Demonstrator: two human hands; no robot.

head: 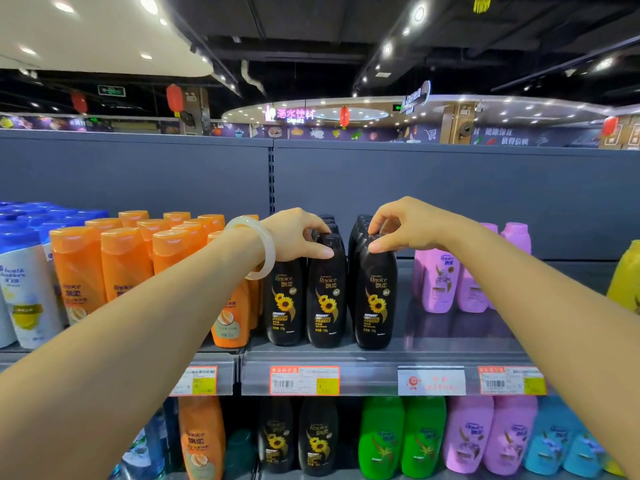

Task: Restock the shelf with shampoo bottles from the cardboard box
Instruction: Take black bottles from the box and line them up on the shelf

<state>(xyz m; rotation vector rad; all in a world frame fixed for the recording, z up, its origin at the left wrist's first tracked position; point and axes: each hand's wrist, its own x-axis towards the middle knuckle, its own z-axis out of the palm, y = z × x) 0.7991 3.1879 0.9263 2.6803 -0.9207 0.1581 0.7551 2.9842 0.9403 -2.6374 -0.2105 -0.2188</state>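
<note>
Both hands sit at the centre of the frame, at the top shelf [381, 355]. The left hand [294, 235] (a pale bangle [258, 249] circles its wrist) curls its fingers and thumb round the cap of the middle black bottle [327, 296]. The right hand [401, 225] pinches the cap of the right black bottle [375, 296] between thumb and curled fingers. Both bottles stand upright at the shelf's front edge, with a narrow gap between them.

A third black bottle [284, 299] stands just left of the middle one, touching or nearly touching it. More black bottles are lined up behind the front row; only their caps show.

Surroundings:
- Left of centre: orange bottles [128, 261], packed close, directly beside the black group. The left forearm crosses in front of the nearest ones.
- Far left: white bottles with blue caps [24, 278].
- Right of centre: purple bottles [436, 278], set back from the edge, with bare shelf between them and the black row. The right forearm passes in front of them.
- Right edge: part of a yellow bottle [625, 275].

Price tags [304, 380] line the shelf's front rail. The lower shelf holds orange, black, green [401, 434], purple and light blue bottles. The cardboard box is outside the view.
</note>
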